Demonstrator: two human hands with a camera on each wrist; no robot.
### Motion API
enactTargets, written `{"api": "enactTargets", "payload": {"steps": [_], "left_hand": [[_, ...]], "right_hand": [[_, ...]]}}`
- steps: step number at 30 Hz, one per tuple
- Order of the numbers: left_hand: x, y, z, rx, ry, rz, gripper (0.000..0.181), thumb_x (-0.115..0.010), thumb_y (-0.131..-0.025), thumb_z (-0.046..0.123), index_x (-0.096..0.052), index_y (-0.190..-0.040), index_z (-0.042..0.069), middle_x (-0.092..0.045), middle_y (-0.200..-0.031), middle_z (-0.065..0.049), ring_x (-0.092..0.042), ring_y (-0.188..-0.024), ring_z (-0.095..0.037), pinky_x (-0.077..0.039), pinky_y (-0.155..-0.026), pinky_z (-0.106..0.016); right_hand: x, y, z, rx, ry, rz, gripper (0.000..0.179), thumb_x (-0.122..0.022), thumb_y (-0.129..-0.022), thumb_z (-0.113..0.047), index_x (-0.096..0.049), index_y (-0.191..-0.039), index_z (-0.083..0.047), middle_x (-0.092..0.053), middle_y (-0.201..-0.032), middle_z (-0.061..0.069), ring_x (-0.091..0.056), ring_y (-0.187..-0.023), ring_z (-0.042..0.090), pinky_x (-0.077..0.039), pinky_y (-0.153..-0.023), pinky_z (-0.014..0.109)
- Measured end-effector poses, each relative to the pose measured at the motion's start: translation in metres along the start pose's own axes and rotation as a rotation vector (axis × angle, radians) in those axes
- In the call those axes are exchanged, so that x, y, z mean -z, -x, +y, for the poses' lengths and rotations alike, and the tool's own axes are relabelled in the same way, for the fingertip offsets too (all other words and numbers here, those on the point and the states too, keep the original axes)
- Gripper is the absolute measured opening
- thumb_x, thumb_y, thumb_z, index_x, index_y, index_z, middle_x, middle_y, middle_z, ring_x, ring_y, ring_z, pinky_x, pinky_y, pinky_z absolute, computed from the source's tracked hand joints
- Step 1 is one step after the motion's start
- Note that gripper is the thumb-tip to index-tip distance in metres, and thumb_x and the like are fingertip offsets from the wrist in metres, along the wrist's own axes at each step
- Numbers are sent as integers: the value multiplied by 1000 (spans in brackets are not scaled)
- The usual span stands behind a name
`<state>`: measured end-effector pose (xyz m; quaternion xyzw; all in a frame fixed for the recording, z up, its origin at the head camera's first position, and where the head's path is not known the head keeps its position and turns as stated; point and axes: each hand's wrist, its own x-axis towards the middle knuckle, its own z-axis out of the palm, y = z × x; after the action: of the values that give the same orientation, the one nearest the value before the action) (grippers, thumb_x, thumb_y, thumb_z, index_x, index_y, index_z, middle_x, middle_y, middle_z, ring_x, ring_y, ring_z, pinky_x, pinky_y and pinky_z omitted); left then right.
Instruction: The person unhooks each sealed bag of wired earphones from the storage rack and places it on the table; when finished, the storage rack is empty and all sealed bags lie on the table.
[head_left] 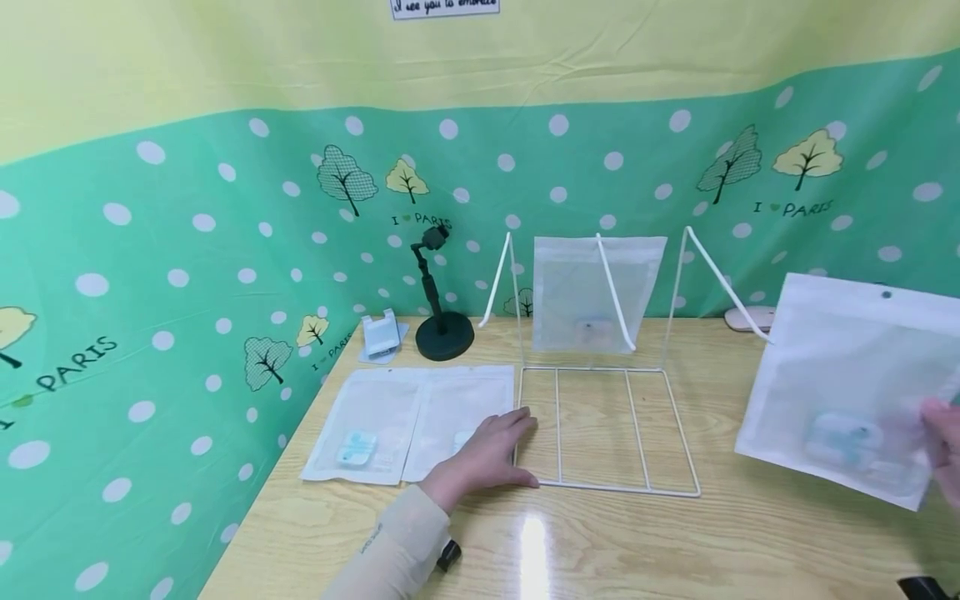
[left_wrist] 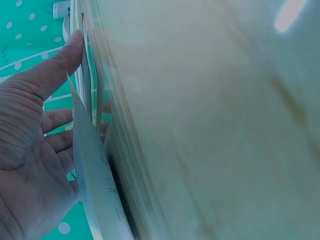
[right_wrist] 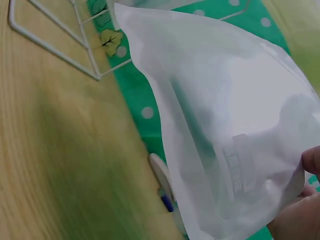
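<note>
My right hand (head_left: 947, 442) pinches the lower right edge of a white translucent zip bag (head_left: 847, 350), lifted off the table at the far right. The bag has a small hole near its top and a pale blue-and-white item low inside. My left hand (head_left: 483, 454) lies at the front left corner of a white wire rack (head_left: 609, 489), fingers extended, thumb by the front rod. It partly covers a flat bag (head_left: 457, 392). Another similar bag (head_left: 591, 287) hangs on the rack's middle prong. The right prong's tip reaches the lifted bag's left edge; contact cannot be told.
A second flat bag (head_left: 367, 425) lies on the left of the wooden table (head_left: 600, 550). Behind stand a black stand (head_left: 445, 333) and a small light-blue holder (head_left: 381, 335). A white mouse-like object (head_left: 750, 318) sits at the back right, by the patterned curtain.
</note>
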<state>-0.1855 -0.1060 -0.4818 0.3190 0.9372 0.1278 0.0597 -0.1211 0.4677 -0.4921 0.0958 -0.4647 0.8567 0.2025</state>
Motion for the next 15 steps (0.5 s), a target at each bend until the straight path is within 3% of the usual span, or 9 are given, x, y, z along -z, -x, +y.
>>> {"api": "enactTargets", "payload": {"steps": [2,5,7,9,11,13,14,15], "left_hand": [[0,0,0,1,-2,-3,90,-80,-73,54,-46,-144,10,-37,-152,-12,-35,-139,-24,-30,-112,-40],[1,0,0,5,-4,-5,90,-80,-73,54,-45,-144,10,-37,-153,-12,-35,-139,-25,-30,-112,-40],[1,1,0,6,-2,-6,90,-80,-73,54,-45,-144,10,-37,-153,-12,-35,-139,-25,-30,-112,-40],[1,1,0,8,-1,-7,90,-80,-74,53,-45,-144,10,-37,-153,-12,-35,-139,-25,-30,-113,-40],[1,1,0,8,1,-7,90,-80,-74,53,-45,-144,10,-37,-153,-12,-35,-139,-25,-30,-113,-40],[0,1,0,9,3,-8,90,-80,-74,53,-45,-144,10,-37,-153,-11,-35,-140,-24,-29,-113,-40],[0,1,1,9,5,-8,90,-80,-74,53,-45,-144,10,-37,-153,-11,-34,-140,-24,-29,-113,-40],[0,1,1,10,6,-9,90,-80,-74,53,-45,-144,10,-37,-153,-11,-34,-140,-24,-28,-114,-40]], "right_hand": [[-3,2,8,-35,212,15,44,-43,-102,0,-41,-143,-16,-66,-111,-6,-66,-95,4,-53,-71,15],[-29,6,8,-182,555,93,55,-49,-102,-12,-32,-151,-29,-64,-98,-24,-60,-84,-8,-48,-60,12],[-44,6,9,-303,779,142,58,-50,-102,-19,-25,-154,-30,-67,-99,-14,-54,-78,-11,-46,-56,13],[-55,5,13,-423,1005,140,62,-44,-104,-27,-12,-158,-23,-66,-114,9,-61,-92,7,-53,-71,26],[-58,2,18,-510,1142,123,66,-39,-105,-34,-4,-157,-13,-47,-135,33,-57,-114,31,-50,-90,44],[-57,0,24,-585,1181,109,71,-35,-105,-39,1,-155,-5,-18,-147,43,-35,-128,54,-38,-97,63],[-55,-1,28,-615,1181,96,73,-34,-104,-41,3,-154,-4,-16,-147,43,-23,-131,61,-31,-97,70],[-53,-2,30,-636,1178,80,74,-34,-104,-42,4,-154,-3,-14,-146,44,-22,-130,61,-30,-97,71]]}}
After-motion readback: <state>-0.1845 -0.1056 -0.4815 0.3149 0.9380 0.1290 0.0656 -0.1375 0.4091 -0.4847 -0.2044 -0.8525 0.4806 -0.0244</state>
